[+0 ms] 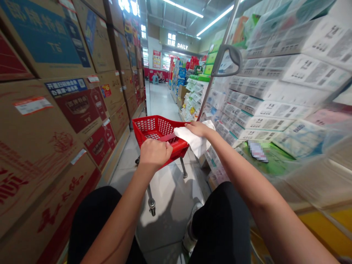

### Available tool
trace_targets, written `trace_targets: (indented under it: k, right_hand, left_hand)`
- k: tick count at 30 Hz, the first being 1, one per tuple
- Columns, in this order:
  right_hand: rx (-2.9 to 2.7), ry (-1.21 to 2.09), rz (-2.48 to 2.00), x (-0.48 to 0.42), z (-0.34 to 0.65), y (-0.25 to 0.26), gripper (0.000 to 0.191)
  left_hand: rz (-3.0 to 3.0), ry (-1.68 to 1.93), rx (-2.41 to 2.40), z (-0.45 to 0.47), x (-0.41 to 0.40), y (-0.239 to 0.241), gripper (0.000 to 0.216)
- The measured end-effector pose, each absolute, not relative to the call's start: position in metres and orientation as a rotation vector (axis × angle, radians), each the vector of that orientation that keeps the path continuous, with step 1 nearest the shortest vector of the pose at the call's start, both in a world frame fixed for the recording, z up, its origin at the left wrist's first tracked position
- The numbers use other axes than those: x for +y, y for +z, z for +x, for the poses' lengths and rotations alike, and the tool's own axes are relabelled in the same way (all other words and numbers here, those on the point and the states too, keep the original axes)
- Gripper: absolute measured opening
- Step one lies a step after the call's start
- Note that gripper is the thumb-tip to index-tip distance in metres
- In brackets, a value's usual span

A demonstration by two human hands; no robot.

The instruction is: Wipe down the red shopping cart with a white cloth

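Observation:
A red plastic shopping cart (pixel 180 146) with a perforated basket stands just in front of my knees, on thin metal legs with casters. My left hand (pixel 155 152) is closed round the red bar at its near edge, thumb towards the right. A white cloth (pixel 199 145) is draped over the basket's right near corner. My right hand (pixel 196 128) grips the cloth there, pressing it against the rim; the fingertips are partly hidden. Nothing shows inside the visible part of the basket.
Stacked cardboard cartons (pixel 35 135) line the left. Plastic-wrapped packs (pixel 277 106) are piled close on the right. A slanted metal pole (pixel 210 88) carries a grey loop handle (pixel 228 60) near the cart. The tiled aisle (pixel 162 99) runs ahead to a blue stool (pixel 155 79).

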State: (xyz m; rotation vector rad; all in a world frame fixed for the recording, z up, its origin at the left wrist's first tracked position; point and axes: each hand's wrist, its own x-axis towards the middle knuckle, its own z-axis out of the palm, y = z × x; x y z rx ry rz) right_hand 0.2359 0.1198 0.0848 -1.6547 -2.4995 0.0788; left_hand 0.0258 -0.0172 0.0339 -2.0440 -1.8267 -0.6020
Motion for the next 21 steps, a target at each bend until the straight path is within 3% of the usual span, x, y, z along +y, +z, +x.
trace_targets:
  k: [6, 9, 13, 21]
  right_hand:
    - [-2.368, -0.247, -1.096, 0.066, 0.226, 0.047, 0.051]
    - [-2.245, -0.329, -1.041, 0.043, 0.221, 0.030, 0.053]
    - [-2.267, -0.304, -1.264, 0.052, 0.220, 0.042, 0.056]
    - [-2.502, 0.060, -1.928, 0.127, 0.207, 0.096, 0.080]
  left_hand:
    - [-1.898, -0.738, -1.895, 0.016, -0.005, 0.025, 0.053]
    - [-1.940, -0.760, -1.853, 0.013, 0.001, 0.023, 0.051]
    - [-1.978, -0.773, -1.807, 0.021, 0.008, 0.023, 0.050]
    - [-1.945, -0.825, -1.833, 0.040, 0.015, 0.021, 0.049]
